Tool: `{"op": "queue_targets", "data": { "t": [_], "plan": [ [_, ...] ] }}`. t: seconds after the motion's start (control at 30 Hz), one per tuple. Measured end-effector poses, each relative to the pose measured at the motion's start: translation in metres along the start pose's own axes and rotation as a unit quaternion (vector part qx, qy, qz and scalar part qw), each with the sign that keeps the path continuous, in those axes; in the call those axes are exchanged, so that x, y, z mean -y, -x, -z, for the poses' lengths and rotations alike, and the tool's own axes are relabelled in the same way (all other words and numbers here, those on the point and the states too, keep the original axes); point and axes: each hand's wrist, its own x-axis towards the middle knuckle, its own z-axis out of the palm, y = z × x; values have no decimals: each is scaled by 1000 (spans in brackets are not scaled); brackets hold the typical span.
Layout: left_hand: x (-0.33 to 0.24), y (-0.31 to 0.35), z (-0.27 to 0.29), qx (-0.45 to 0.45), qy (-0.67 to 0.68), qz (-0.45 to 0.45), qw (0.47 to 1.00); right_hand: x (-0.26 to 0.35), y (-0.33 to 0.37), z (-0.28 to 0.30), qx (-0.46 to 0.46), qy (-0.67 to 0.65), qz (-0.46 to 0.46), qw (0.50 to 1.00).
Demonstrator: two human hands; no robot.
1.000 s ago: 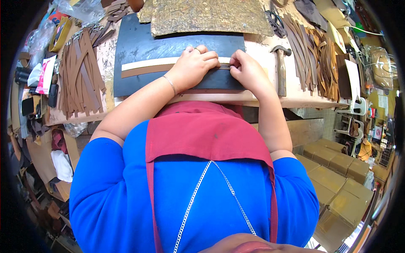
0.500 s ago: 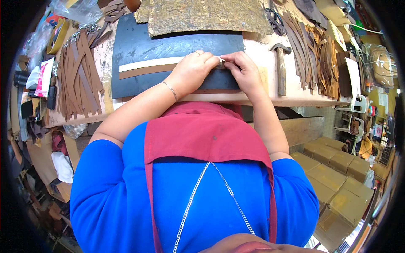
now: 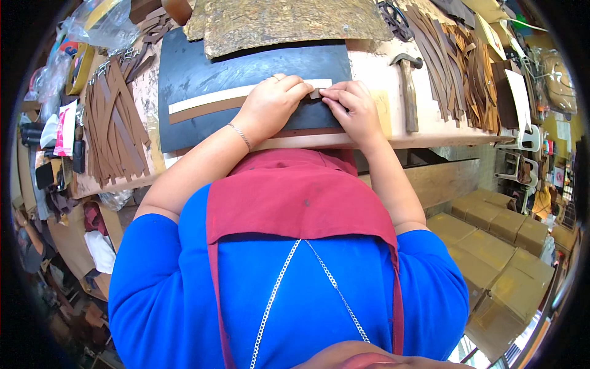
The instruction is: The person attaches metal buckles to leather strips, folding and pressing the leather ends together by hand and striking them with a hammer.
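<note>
A long brown leather strip [image 3: 209, 109] lies on a black mat [image 3: 200, 136] with a white strip [image 3: 209, 95] along its far edge. My left hand [image 3: 270, 107] rests across both strips, fingers bent and fingertips closed on the brown strip near its right end. My right hand [image 3: 353, 109] pinches that short end between thumb and fingers, just right of the left fingertips. The brown end looks slightly raised there, while the white strip's end shows beyond it. The exact grip of the left fingertips is partly hidden.
A hammer [image 3: 408, 92] lies right of the mat. Brown straps lie in bundles at left [image 3: 114, 123] and right [image 3: 436, 61]. A rough, mottled board [image 3: 295, 27] covers the mat's far edge. Cardboard boxes [image 3: 491, 264] stand below the table at right.
The brown strip's right end has come away from the white strip's end, toward me. Both hands have shifted only slightly and stay close together; the view has tilted a little.
</note>
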Motion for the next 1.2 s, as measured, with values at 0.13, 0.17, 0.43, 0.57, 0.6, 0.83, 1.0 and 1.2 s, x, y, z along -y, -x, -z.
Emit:
{"op": "queue_targets", "data": {
  "t": [0.13,0.17,0.43,0.57,0.6,0.83,1.0,1.2],
  "plan": [
    [-3,-2,1,-5,11,2,1000,7,2,-2,-16,28,9,999],
    [-3,-2,2,-1,11,0,1000,10,3,-3,-18,27,7,999],
    [-2,-3,4,-7,-4,5,1000,12,8,-5,0,44,-3,999],
    [-3,-5,5,-8,-3,6,1000,8,11,-7,-20,17,-11,1000],
    [-2,-6,5,-6,-4,5,1000,9,11,-7,-21,23,-5,1000],
    [-2,-4,5,0,-8,8,1000,15,9,-5,1,80,15,997],
    [-1,-3,5,-5,-3,4,1000,12,10,-7,-6,60,1,998],
    [1,-4,5,-5,5,4,1000,15,9,-6,-3,64,2,998]
  ]
}}
